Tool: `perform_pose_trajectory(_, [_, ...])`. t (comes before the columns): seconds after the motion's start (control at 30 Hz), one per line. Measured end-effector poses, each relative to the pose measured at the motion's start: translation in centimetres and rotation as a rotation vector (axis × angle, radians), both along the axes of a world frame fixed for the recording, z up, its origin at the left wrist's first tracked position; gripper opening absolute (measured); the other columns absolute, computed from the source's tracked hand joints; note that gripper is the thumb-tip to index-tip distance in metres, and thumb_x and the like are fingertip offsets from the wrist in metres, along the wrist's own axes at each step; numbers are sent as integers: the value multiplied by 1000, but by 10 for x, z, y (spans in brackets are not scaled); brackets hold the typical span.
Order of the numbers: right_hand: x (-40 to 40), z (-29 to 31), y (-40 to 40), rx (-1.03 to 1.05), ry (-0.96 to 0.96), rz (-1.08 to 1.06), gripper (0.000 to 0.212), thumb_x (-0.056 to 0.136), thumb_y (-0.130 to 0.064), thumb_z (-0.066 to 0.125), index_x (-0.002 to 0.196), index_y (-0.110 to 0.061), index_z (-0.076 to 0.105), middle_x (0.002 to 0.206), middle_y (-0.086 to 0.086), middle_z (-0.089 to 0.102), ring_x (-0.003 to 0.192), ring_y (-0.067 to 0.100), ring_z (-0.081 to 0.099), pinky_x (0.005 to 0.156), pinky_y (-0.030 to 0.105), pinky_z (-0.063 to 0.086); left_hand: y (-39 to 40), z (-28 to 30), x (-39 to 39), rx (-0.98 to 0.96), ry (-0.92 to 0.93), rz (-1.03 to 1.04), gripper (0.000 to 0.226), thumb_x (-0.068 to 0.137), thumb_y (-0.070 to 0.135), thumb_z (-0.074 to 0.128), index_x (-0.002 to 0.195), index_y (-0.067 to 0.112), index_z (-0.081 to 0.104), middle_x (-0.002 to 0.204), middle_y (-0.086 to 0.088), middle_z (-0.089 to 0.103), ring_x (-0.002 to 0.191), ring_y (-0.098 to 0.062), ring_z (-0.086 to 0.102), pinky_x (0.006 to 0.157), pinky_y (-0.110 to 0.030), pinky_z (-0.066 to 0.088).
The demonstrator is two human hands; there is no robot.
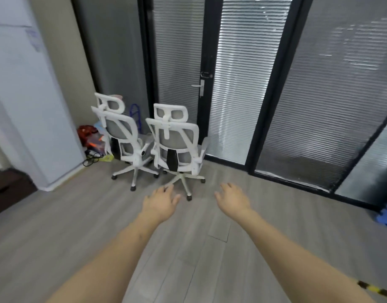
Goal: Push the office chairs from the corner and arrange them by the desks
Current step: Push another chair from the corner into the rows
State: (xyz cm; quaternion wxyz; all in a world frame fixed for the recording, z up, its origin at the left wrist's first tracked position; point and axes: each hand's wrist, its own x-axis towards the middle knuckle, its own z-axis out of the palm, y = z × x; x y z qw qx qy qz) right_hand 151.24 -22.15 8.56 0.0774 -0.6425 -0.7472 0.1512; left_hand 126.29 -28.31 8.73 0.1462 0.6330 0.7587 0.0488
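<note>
While both hands, left (160, 202) and right (231, 199), reach spread and empty, 2 close-parked office chairs (177, 145) ahead risk tangling casters.

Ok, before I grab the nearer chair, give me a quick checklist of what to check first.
1. Both hands free: ok. Left hand and right hand are open and hold nothing.
2. Contact with the nearer chair: not ok, neither hand touches it yet.
3. Backrest faces you for a grip: ok.
4. Floor between you and the chair clear: ok.
5. Far chair clear of the clutter and cables in the corner: cannot tell.
6. Route to the desks: cannot tell, no desks in view.
</note>
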Motion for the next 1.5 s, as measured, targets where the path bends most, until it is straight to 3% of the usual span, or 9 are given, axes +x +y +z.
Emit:
perform_pose_trajectory(0.3, [-142,-14,207,24,19,114,57,102,-50,39,153,-25,44,159,7,41,144,31,37,111,52,40,175,-4,-135,23,-35,122,61,105,60,30,157,28,33,156,-7,42,143,-31,40,108,-50,38])
perform_pose_trajectory(0.63, [-298,-32,408,-10,62,-26,53,105,-47,41,152,-23,45,162,9,36,147,32,33,114,51,38,412,-17,-302,14,-60,59,63,104,61,28,158,30,32,158,-5,41,139,-31,44,107,-52,43])
perform_pose_trajectory(1.03, [-358,-75,653,-64,66,-181,60,106,-49,36,160,-22,31,164,14,30,150,34,29,115,49,36,683,-80,-387,-55,-31,-37,63,104,60,26,160,32,25,161,-8,38,145,-32,38,112,-56,36])
perform_pose_trajectory(1.13, [-359,-88,712,-81,74,-232,66,106,-52,37,163,-21,25,169,16,20,154,34,21,120,50,30,753,-95,-399,-66,-48,-4,64,104,60,26,160,31,24,162,-11,34,147,-34,33,114,-56,33])
perform_pose_trajectory(1.2, [-356,-97,744,-86,71,-263,70,105,-56,36,164,-21,22,170,16,15,157,35,14,123,51,26,795,-101,-407,-80,-43,22,72,102,65,26,164,31,14,167,-14,24,153,-35,21,119,-58,25])
perform_pose_trajectory(1.33, [-349,-114,801,-165,18,-298,87,98,-76,28,166,-29,0,173,12,-6,159,33,-6,127,54,13,867,-107,-419,-160,-65,46,98,87,90,20,162,38,-15,172,-1,-20,158,-30,-15,120,-71,-1])
perform_pose_trajectory(1.4, [-347,-122,824,-225,-10,-314,99,89,-89,22,164,-33,-11,172,12,-14,159,33,-12,126,55,8,894,-110,-425,-211,-96,60,106,78,99,17,159,43,-22,168,4,-30,157,-28,-22,118,-73,-7])
perform_pose_trajectory(1.5, [-349,-131,845,-264,-41,-346,115,74,-102,14,163,-35,-14,172,15,-13,158,35,-13,126,56,5,919,-122,-434,-270,-141,42,115,70,105,21,153,46,-32,164,9,-37,156,-26,-24,116,-76,-6])
